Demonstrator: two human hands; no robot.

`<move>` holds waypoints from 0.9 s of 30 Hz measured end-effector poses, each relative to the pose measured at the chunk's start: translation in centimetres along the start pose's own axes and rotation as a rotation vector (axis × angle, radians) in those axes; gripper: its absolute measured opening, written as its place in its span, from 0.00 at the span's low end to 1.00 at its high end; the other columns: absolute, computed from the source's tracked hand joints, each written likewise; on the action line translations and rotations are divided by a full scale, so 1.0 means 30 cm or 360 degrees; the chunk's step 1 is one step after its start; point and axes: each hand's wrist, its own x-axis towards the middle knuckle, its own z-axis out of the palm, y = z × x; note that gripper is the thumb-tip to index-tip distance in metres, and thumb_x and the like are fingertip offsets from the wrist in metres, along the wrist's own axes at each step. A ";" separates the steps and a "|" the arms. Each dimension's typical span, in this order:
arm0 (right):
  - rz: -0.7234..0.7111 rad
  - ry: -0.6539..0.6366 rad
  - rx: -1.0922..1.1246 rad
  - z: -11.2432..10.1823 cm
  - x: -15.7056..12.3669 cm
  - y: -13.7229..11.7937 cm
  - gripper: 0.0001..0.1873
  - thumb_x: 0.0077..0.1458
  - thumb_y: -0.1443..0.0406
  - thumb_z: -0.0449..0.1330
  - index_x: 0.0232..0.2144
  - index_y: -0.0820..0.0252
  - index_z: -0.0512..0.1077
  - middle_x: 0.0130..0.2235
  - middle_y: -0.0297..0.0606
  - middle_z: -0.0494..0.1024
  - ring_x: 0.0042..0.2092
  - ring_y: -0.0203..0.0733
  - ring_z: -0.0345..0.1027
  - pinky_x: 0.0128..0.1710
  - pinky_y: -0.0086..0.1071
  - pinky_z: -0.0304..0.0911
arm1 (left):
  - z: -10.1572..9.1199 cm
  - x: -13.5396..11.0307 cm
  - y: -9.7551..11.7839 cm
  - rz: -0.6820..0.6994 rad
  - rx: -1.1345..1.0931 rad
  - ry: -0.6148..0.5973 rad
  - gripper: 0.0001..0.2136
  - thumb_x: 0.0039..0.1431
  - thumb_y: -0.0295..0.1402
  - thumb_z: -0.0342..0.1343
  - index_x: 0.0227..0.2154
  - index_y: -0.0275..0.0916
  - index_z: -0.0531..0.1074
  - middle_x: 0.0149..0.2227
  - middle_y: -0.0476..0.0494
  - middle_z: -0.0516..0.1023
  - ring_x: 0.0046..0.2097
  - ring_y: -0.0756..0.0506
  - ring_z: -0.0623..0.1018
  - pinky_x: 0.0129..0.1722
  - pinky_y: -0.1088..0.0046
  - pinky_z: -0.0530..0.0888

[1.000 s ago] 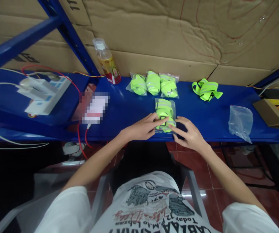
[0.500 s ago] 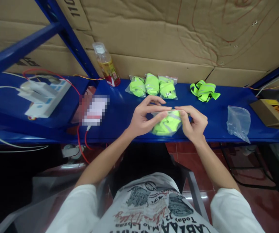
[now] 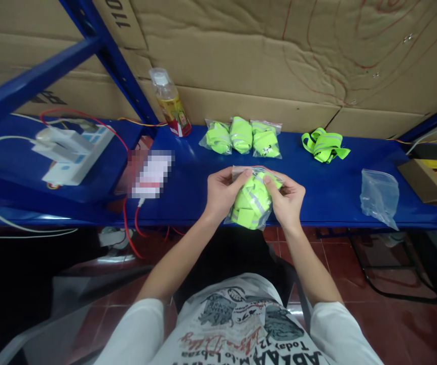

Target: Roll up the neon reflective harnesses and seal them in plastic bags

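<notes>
Both hands hold a clear plastic bag (image 3: 252, 203) with a folded neon-yellow reflective strap inside, over the front edge of the blue table. My left hand (image 3: 222, 191) grips the bag's upper left side, thumb on the front. On the upper right side, my right hand (image 3: 287, 198) pinches it the same way; the fingers behind the bag are partly hidden. Farther back, several bagged straps (image 3: 241, 135) stand in a row. A loose neon-yellow reflective strap (image 3: 325, 145) lies bundled to their right. An unfilled clear bag (image 3: 379, 196) rests near the right front edge.
A drink bottle (image 3: 172, 106) stands at the back left. Left of it are a white power strip (image 3: 79, 157) with cables and a blurred-out white object (image 3: 150, 175) on a red cable. An open cardboard box (image 3: 431, 180) sits at the right, with cardboard (image 3: 241, 61) behind the table.
The bagged strap has tipped up and come closer to me. My left hand's fingers, spread above the bag before, now wrap its side; my right hand has moved slightly left.
</notes>
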 end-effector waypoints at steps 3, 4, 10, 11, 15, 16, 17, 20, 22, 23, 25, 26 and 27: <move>-0.0023 0.0039 -0.0097 0.005 -0.002 -0.002 0.15 0.57 0.53 0.73 0.40 0.57 0.86 0.41 0.41 0.88 0.39 0.47 0.83 0.38 0.39 0.79 | 0.006 0.002 -0.010 0.0009 0.0033 0.0070 0.15 0.52 0.45 0.76 0.33 0.39 0.86 0.33 0.45 0.86 0.33 0.48 0.82 0.34 0.74 0.78; -0.0021 0.0062 -0.0120 0.004 -0.003 -0.001 0.15 0.58 0.53 0.72 0.39 0.58 0.86 0.39 0.40 0.88 0.37 0.45 0.82 0.35 0.37 0.78 | 0.006 0.005 -0.014 0.0010 0.0055 0.0077 0.15 0.52 0.46 0.76 0.32 0.38 0.86 0.32 0.46 0.86 0.31 0.49 0.81 0.32 0.75 0.77; -0.0027 0.0120 -0.0150 -0.007 -0.006 0.017 0.14 0.58 0.53 0.72 0.36 0.58 0.86 0.37 0.39 0.87 0.36 0.44 0.81 0.33 0.35 0.75 | -0.007 0.012 -0.034 -0.0123 -0.0014 0.0008 0.15 0.49 0.44 0.78 0.33 0.38 0.87 0.34 0.44 0.87 0.33 0.48 0.82 0.33 0.75 0.78; -0.0015 0.0125 -0.0145 -0.009 -0.007 0.021 0.15 0.58 0.52 0.72 0.36 0.58 0.86 0.37 0.39 0.87 0.37 0.44 0.81 0.34 0.36 0.75 | -0.011 0.012 -0.037 -0.0164 -0.0065 -0.0005 0.15 0.49 0.43 0.78 0.34 0.38 0.88 0.35 0.44 0.88 0.33 0.48 0.83 0.34 0.75 0.79; 0.0021 0.0110 -0.0080 -0.014 -0.010 0.031 0.14 0.57 0.53 0.73 0.38 0.57 0.87 0.38 0.40 0.88 0.38 0.44 0.82 0.35 0.35 0.75 | -0.022 0.004 -0.041 -0.0223 -0.0167 0.0122 0.15 0.47 0.42 0.79 0.33 0.39 0.88 0.35 0.42 0.88 0.33 0.49 0.83 0.32 0.77 0.78; 0.0023 0.0097 -0.0064 -0.015 -0.010 0.031 0.13 0.57 0.54 0.73 0.38 0.56 0.87 0.39 0.39 0.88 0.38 0.44 0.82 0.36 0.35 0.75 | -0.022 0.002 -0.040 -0.0219 -0.0171 0.0153 0.14 0.47 0.42 0.79 0.33 0.39 0.88 0.35 0.42 0.88 0.33 0.49 0.83 0.31 0.78 0.78; 0.0028 0.0083 -0.0054 -0.016 -0.010 0.031 0.13 0.57 0.54 0.73 0.38 0.56 0.87 0.39 0.39 0.88 0.38 0.44 0.82 0.36 0.35 0.75 | -0.023 0.000 -0.038 -0.0216 -0.0172 0.0166 0.14 0.47 0.42 0.80 0.32 0.39 0.88 0.34 0.42 0.88 0.33 0.49 0.83 0.31 0.79 0.78; 0.0090 0.0078 -0.0049 -0.019 -0.007 0.025 0.13 0.57 0.53 0.73 0.37 0.55 0.87 0.39 0.39 0.88 0.38 0.44 0.81 0.35 0.35 0.75 | -0.024 -0.008 -0.030 -0.0223 -0.0182 0.0196 0.14 0.46 0.42 0.80 0.31 0.39 0.87 0.34 0.41 0.88 0.34 0.49 0.84 0.31 0.79 0.79; 0.0155 0.0089 -0.0034 -0.022 -0.005 0.020 0.14 0.56 0.52 0.74 0.37 0.55 0.88 0.38 0.39 0.88 0.37 0.44 0.81 0.34 0.35 0.75 | -0.027 -0.013 -0.023 -0.0234 -0.0190 0.0247 0.15 0.45 0.42 0.80 0.31 0.39 0.87 0.35 0.41 0.88 0.35 0.48 0.85 0.34 0.77 0.81; 0.0189 0.0094 -0.0020 -0.024 -0.004 0.018 0.15 0.55 0.52 0.74 0.38 0.55 0.87 0.37 0.39 0.88 0.36 0.43 0.81 0.33 0.35 0.74 | -0.029 -0.015 -0.020 -0.0229 -0.0185 0.0275 0.15 0.45 0.43 0.80 0.32 0.39 0.87 0.35 0.41 0.88 0.36 0.47 0.86 0.35 0.76 0.82; 0.0241 0.0092 0.0013 -0.026 -0.002 0.015 0.16 0.54 0.51 0.75 0.37 0.56 0.87 0.36 0.38 0.87 0.34 0.43 0.80 0.32 0.34 0.74 | -0.034 -0.016 -0.016 -0.0199 -0.0139 0.0303 0.16 0.45 0.44 0.80 0.32 0.39 0.87 0.35 0.41 0.88 0.37 0.45 0.87 0.35 0.75 0.84; 0.0259 0.0085 0.0032 -0.027 -0.002 0.013 0.16 0.53 0.51 0.75 0.37 0.56 0.87 0.36 0.38 0.87 0.34 0.42 0.80 0.32 0.34 0.73 | -0.036 -0.016 -0.016 -0.0172 -0.0103 0.0301 0.17 0.45 0.44 0.80 0.33 0.39 0.87 0.34 0.42 0.88 0.36 0.45 0.87 0.34 0.75 0.84; 0.0272 0.0079 0.0053 -0.028 -0.001 0.012 0.16 0.53 0.52 0.75 0.37 0.56 0.87 0.35 0.38 0.87 0.33 0.42 0.79 0.32 0.34 0.73 | -0.039 -0.015 -0.018 -0.0138 -0.0069 0.0293 0.18 0.45 0.45 0.80 0.33 0.39 0.87 0.33 0.42 0.87 0.36 0.45 0.87 0.33 0.75 0.84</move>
